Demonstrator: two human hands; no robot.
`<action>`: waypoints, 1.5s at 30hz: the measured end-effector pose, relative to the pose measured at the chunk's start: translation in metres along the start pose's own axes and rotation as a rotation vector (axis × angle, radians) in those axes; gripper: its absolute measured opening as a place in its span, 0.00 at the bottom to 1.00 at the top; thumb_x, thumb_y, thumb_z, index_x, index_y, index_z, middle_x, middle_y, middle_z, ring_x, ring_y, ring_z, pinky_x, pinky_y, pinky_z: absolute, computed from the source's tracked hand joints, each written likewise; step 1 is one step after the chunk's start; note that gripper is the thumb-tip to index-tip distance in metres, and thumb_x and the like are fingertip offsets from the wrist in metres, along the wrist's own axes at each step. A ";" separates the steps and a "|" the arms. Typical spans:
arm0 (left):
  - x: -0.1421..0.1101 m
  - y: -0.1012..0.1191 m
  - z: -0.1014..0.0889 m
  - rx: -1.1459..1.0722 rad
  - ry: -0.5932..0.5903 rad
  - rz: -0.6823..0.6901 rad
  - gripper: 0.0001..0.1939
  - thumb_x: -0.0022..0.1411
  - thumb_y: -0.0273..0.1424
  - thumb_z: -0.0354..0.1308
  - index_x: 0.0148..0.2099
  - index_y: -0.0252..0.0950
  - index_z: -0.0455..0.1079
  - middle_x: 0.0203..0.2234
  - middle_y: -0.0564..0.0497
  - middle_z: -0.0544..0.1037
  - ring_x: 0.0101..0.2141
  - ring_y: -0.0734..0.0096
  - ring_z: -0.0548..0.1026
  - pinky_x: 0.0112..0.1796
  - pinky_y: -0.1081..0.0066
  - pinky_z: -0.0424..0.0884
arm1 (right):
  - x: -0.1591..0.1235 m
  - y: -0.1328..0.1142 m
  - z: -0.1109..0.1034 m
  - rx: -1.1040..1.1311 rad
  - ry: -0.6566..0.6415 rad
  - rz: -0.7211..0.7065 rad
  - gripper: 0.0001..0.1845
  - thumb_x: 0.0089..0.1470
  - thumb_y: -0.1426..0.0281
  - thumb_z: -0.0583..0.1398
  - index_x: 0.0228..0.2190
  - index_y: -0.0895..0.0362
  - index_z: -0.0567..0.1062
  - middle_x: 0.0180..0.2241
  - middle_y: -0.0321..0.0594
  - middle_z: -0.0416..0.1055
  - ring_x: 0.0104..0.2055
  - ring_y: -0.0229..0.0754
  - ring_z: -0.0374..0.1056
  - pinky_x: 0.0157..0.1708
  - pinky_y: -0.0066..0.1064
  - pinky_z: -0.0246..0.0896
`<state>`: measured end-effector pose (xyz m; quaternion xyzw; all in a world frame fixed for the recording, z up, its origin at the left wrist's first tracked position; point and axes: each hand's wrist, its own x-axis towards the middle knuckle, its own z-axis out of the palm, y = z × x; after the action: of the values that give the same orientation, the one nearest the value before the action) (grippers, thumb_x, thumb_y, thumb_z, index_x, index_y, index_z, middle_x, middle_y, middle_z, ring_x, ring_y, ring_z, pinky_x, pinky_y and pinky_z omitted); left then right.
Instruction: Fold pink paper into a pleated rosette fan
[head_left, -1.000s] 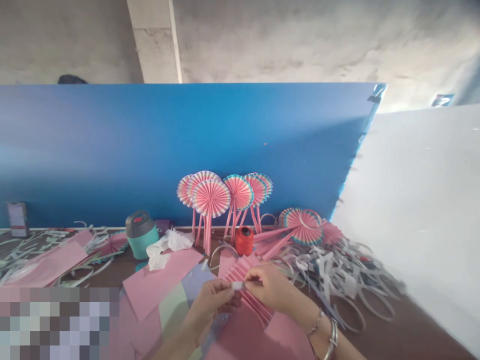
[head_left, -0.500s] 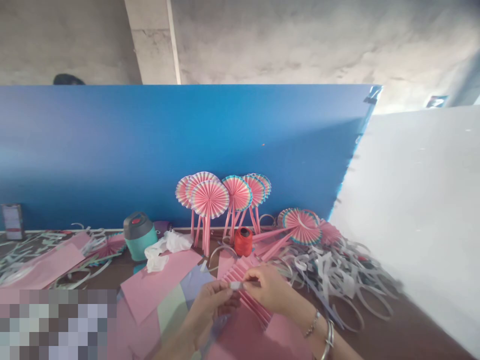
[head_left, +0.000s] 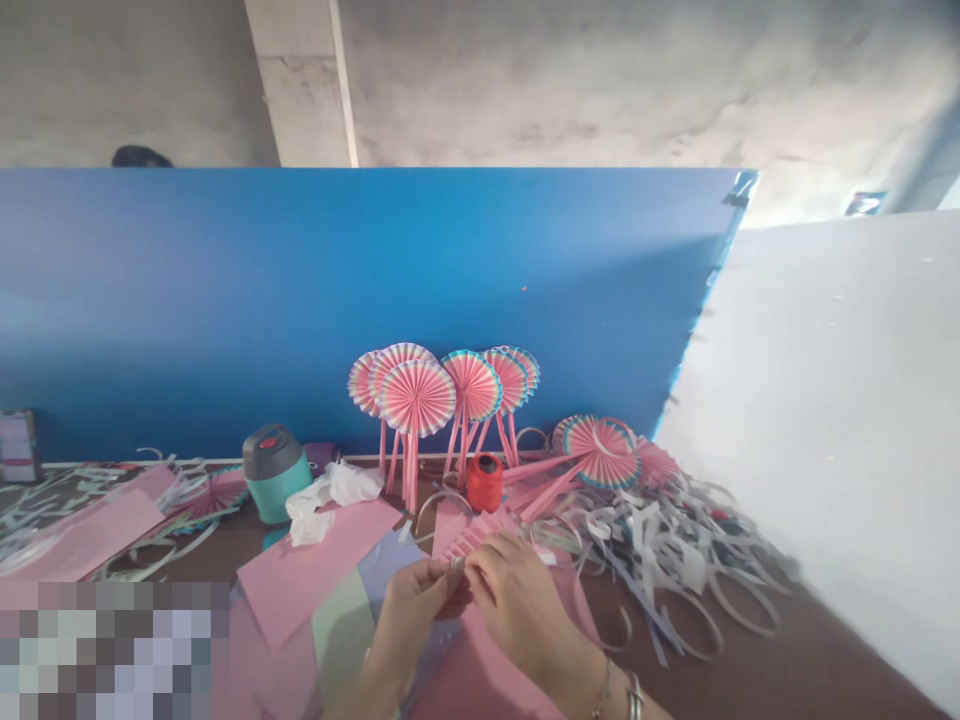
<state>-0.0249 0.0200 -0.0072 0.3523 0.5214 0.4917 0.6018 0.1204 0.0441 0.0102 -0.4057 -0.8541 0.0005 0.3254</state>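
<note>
My left hand (head_left: pixel 411 605) is closed, thumb and fingers pinching a small whitish strip (head_left: pixel 457 564). Close against it, my right hand (head_left: pixel 514 600) is closed too, its fingertips meeting the same strip; bracelets circle that wrist. Pink pleated paper (head_left: pixel 474 533) shows just beyond the fingers, partly covered by the hands. Whether the fingers also grip the pleats cannot be made out. Under the hands lie flat pink sheets (head_left: pixel 487 675). A red spool of thread (head_left: pixel 484 484) stands just behind the pleated paper.
Several finished pink paper fans (head_left: pixel 417 398) stand against the blue partition (head_left: pixel 450 250); others (head_left: pixel 604 452) lie at right. Curled paper strips (head_left: pixel 660 540) heap on the right. A teal lidded container (head_left: pixel 277 485) and crumpled white tissue (head_left: pixel 330 497) are left. A white panel (head_left: pixel 825 400) bounds the right.
My hands have come closer together, the right one moving left and turning over the pleated paper. More of the pleats are now hidden, and less of the whitish strip shows.
</note>
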 end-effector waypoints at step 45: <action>-0.006 -0.021 -0.004 0.359 0.096 0.345 0.25 0.54 0.50 0.57 0.31 0.29 0.74 0.22 0.49 0.72 0.26 0.73 0.69 0.28 0.78 0.66 | -0.004 -0.014 -0.009 -0.054 0.146 -0.179 0.11 0.43 0.85 0.52 0.24 0.58 0.64 0.24 0.37 0.61 0.28 0.39 0.51 0.31 0.31 0.38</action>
<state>-0.0240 0.0077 -0.0264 0.5135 0.5604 0.5029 0.4115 0.1180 0.0295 0.0183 -0.3355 -0.8606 -0.0812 0.3746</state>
